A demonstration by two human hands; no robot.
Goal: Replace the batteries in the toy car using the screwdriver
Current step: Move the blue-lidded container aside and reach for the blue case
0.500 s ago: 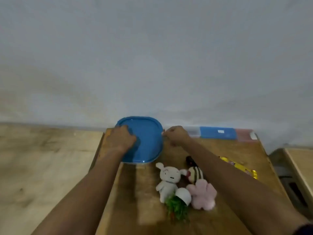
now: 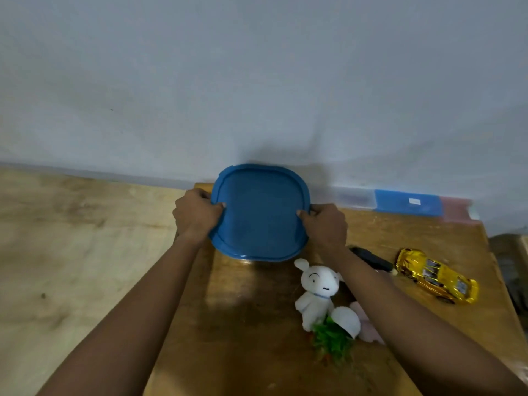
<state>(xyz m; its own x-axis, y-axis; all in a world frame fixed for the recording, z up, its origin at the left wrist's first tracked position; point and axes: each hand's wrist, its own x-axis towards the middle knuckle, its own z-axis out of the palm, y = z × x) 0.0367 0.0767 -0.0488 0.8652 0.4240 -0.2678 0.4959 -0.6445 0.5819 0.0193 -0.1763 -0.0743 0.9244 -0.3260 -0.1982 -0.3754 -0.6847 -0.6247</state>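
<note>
Against a pale wall, the wooden table [image 2: 257, 324] carries everything. Left hand [image 2: 197, 215] and right hand [image 2: 325, 224] are clamped on opposite sides of the blue container lid [image 2: 260, 212], thumbs on top. Rightward, nearer the right hand, lies the yellow toy car [image 2: 437, 275], long axis slanting toward the table's right edge. A white plush dog [image 2: 317, 292] crowds the path between; no screwdriver is clearly visible.

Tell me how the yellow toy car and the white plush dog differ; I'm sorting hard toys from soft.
The toy car is glossy yellow and hard-looking; the plush dog is matte white and soft-looking. The car lies low and long near the table's right edge; the dog sits nearer the middle, partly behind the right forearm. Both rest on the wooden table, untouched.
</note>
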